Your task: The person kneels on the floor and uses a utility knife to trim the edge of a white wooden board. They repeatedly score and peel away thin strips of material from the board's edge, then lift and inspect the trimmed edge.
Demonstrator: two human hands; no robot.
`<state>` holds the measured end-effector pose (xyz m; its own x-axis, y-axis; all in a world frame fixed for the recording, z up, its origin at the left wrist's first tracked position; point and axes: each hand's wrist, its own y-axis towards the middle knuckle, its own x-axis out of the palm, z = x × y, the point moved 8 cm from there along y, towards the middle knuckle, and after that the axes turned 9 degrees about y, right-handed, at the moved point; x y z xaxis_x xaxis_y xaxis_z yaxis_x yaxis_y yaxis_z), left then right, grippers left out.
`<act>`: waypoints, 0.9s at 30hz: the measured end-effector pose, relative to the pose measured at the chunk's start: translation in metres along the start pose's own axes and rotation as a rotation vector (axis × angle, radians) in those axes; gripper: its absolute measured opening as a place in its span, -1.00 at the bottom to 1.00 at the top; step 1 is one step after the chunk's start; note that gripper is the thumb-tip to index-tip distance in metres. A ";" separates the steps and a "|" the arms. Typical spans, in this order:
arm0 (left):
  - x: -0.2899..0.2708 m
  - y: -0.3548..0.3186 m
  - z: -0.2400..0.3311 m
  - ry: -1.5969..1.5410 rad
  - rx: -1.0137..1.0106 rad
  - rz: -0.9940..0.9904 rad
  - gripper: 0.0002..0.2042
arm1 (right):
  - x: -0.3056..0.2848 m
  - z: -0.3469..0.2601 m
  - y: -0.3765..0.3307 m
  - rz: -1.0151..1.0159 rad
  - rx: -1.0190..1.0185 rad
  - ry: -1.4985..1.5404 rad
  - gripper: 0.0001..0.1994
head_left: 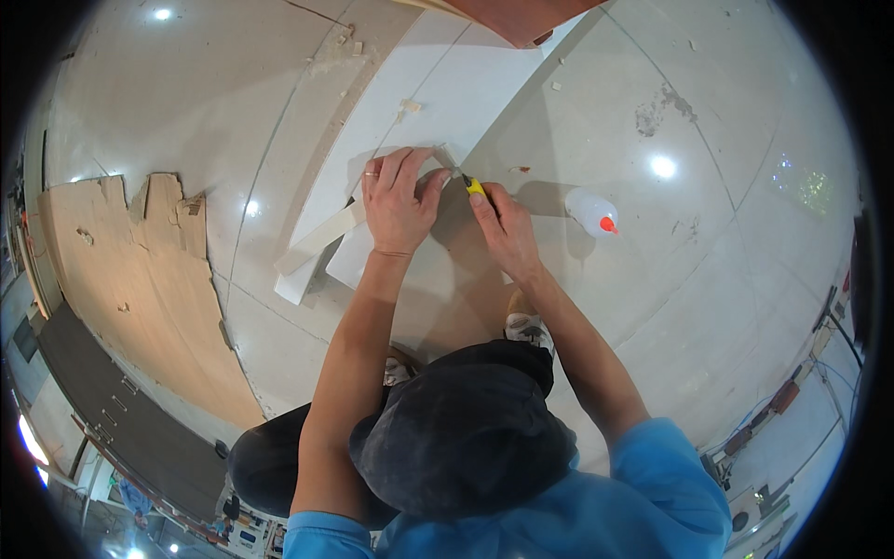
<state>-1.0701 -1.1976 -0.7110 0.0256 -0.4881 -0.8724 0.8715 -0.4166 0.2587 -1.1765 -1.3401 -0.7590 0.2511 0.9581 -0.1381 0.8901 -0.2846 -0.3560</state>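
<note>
**Knife at the board's edge**

While the left hand lies flat on the white board, fingers spread and pressing down, the right hand pinches a yellow knife. Its long axis runs from the right fingers up and left, tip meeting the board just beside the left fingertips. Both forearms reach forward, wrists nearly straight. A glue bottle lies on the floor, right of the right fingers.

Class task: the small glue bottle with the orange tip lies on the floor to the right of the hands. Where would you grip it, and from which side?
Grip the glue bottle around its wide translucent body, coming from above. It lies on its side with clear floor around it, and its orange tip points away from the right hand, which is nearest.
</note>
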 end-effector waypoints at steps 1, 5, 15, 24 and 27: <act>0.000 0.000 0.000 0.001 0.004 0.005 -0.65 | 0.000 0.000 0.000 0.001 -0.001 -0.001 -0.63; 0.001 0.000 0.000 0.000 0.000 -0.006 -0.65 | 0.000 -0.001 0.000 0.001 0.010 0.006 -0.64; 0.000 0.000 0.000 -0.005 -0.016 0.003 -0.66 | 0.005 -0.001 -0.004 0.021 0.087 0.052 -0.64; 0.003 -0.001 -0.004 -0.036 -0.074 -0.034 -0.66 | 0.009 -0.016 -0.007 0.056 0.063 -0.189 -0.65; 0.001 -0.002 -0.006 -0.040 -0.096 -0.033 -0.66 | 0.011 -0.017 -0.006 0.043 0.072 -0.276 -0.65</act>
<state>-1.0689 -1.1931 -0.7147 -0.0219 -0.5062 -0.8621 0.9146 -0.3584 0.1873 -1.1727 -1.3275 -0.7426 0.1663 0.9025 -0.3974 0.8493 -0.3358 -0.4073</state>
